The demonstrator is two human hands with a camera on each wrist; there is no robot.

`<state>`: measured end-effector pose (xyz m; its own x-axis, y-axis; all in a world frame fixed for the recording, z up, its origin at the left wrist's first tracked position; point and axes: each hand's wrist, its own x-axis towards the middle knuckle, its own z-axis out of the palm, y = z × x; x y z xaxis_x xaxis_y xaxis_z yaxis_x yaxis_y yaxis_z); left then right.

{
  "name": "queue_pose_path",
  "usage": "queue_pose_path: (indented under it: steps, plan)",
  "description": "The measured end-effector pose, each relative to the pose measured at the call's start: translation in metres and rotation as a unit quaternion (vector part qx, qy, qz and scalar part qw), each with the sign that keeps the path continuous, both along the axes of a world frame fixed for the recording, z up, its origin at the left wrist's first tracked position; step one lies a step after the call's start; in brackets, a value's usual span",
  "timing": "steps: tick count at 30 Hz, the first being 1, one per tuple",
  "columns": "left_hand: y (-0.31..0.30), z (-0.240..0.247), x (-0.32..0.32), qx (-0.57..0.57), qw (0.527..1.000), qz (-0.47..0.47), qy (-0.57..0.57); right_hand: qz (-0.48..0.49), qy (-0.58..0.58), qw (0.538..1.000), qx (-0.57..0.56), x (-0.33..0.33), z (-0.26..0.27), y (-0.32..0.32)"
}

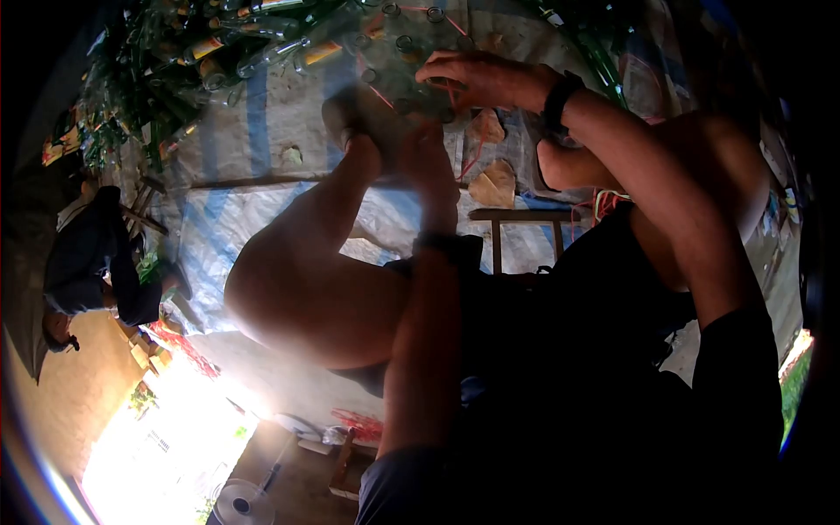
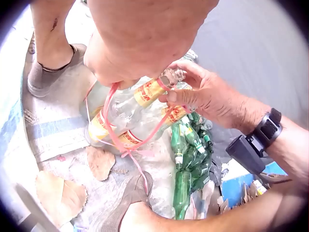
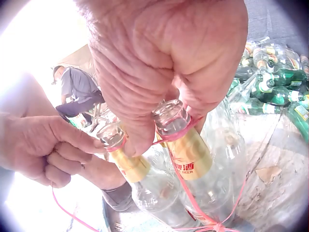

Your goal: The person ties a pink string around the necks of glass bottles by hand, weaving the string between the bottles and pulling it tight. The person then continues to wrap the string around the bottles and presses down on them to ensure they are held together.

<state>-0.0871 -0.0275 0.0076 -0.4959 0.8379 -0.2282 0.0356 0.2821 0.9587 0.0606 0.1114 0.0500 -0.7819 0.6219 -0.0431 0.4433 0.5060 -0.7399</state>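
Clear glass bottles with yellow-and-red neck labels [image 3: 187, 157] stand bundled, pink string [image 2: 130, 150] running around and between them. My left hand [image 1: 429, 162] is curled round the string; in the left wrist view the strand comes out beneath the fist [image 2: 140, 38], and in the right wrist view the left hand [image 3: 46, 150] is beside a bottle neck [image 3: 112, 137]. My right hand [image 1: 503, 80] grips a bottle neck, thumb and fingers around it in the left wrist view [image 2: 212, 94]. From above, in the right wrist view, the right hand [image 3: 164, 53] partly hides the necks and string.
Green bottles [image 2: 182, 188] lie in a heap beyond the bundle, and more bottles [image 1: 210, 52] are piled at upper left. Dry leaves [image 1: 493, 184] lie on the striped sheet [image 1: 254, 114]. A wooden stool [image 1: 496, 215] is near my legs. Another person [image 1: 96, 262] sits at left.
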Motion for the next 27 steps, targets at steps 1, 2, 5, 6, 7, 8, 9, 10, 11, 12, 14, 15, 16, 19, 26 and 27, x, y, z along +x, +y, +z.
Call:
queue_pose_path:
  steps: [1, 2, 5, 6, 7, 8, 9, 10, 11, 12, 14, 15, 16, 19, 26, 27]
  plan:
    - [0.0, -0.002, -0.002, 0.0, 1.0, 0.001, 0.0, 0.001, 0.0, 1.0, 0.0, -0.001, 0.001, 0.0]
    - [0.002, -0.004, -0.005, -0.016, 0.999, -0.022, 0.021, -0.002, -0.004, 1.0, -0.001, -0.001, 0.002, 0.0]
    - [-0.002, -0.019, -0.01, 0.003, 0.997, -0.061, 0.04, 0.006, 0.017, 1.0, 0.011, 0.0, 0.0, 0.0]
    - [0.0, -0.012, -0.01, 0.038, 0.995, -0.079, 0.039, 0.014, 0.043, 0.999, 0.024, -0.001, 0.001, 0.001]
    - [0.002, -0.005, -0.011, 0.04, 0.996, -0.075, 0.039, 0.017, 0.043, 0.999, 0.026, -0.001, 0.003, 0.002]
    - [0.003, 0.002, -0.012, -0.023, 0.996, -0.05, -0.067, 0.017, 0.032, 0.999, 0.005, 0.0, 0.005, 0.002]
    - [0.003, 0.006, -0.013, -0.086, 0.981, -0.024, -0.173, 0.018, 0.022, 0.999, -0.016, 0.0, 0.007, 0.002]
    - [0.001, -0.003, -0.016, -0.084, 0.981, -0.021, -0.174, 0.023, 0.02, 0.999, -0.015, 0.0, 0.009, 0.002]
    - [0.0, -0.014, -0.018, -0.039, 0.962, -0.023, -0.268, 0.022, 0.008, 1.0, -0.015, 0.0, 0.011, 0.002]
    - [0.0, -0.015, -0.019, 0.006, 0.933, -0.025, -0.359, 0.021, -0.004, 1.0, -0.014, -0.001, 0.014, 0.002]
    - [0.002, -0.017, -0.024, -0.018, 0.939, -0.039, -0.34, 0.021, -0.016, 0.999, -0.022, -0.002, 0.021, 0.001]
    - [0.003, -0.016, -0.026, -0.045, 0.944, -0.057, -0.321, 0.017, -0.028, 0.999, -0.031, -0.001, 0.021, 0.001]
    - [0.004, -0.014, -0.027, -0.043, 0.944, -0.055, -0.323, 0.02, -0.031, 0.999, -0.03, 0.0, 0.016, 0.002]
    - [0.013, -0.028, -0.03, -0.104, 0.975, -0.103, -0.167, 0.03, -0.014, 0.999, 0.025, 0.0, 0.002, 0.006]
    - [0.012, -0.045, -0.03, -0.033, 0.978, -0.104, -0.175, 0.038, -0.061, 0.997, 0.035, -0.003, 0.011, 0.006]
    - [0.012, -0.047, -0.03, 0.024, 0.979, -0.111, -0.166, 0.031, -0.067, 0.997, 0.039, -0.004, 0.015, 0.005]
